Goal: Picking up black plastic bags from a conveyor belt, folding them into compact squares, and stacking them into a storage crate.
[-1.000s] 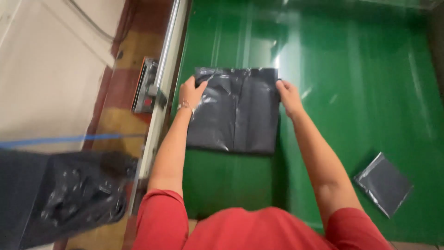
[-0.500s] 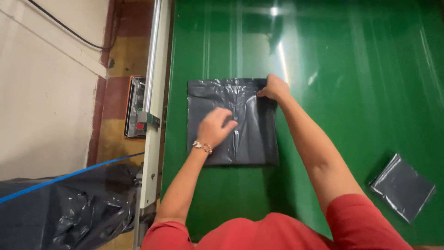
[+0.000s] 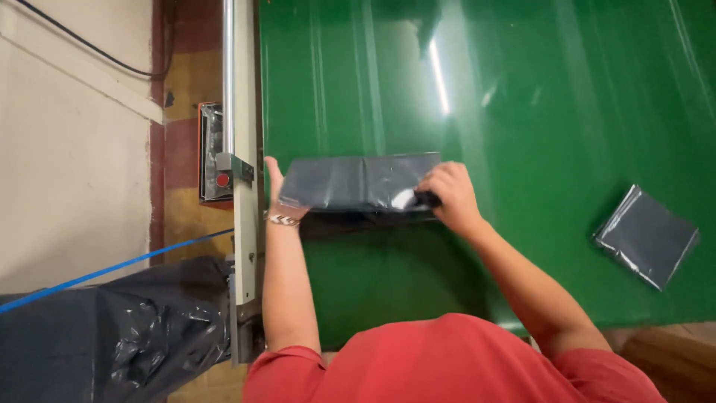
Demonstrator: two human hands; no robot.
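A dark grey, glossy plastic bag [image 3: 358, 183], folded into a flat band, is laid on the shiny green table [image 3: 537, 112] with its long axis running left to right. Its left end is held by the left hand [image 3: 277, 195], whose fingers are hidden beneath the film. Its right end is pinched by the closed right hand [image 3: 447, 195]. A second folded grey square bag [image 3: 646, 235] lies well apart to the right. A crumpled black sack [image 3: 127, 336] is cut off at the lower left.

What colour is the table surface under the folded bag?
Glossy green table, seen in the head view; the bag is dark grey.
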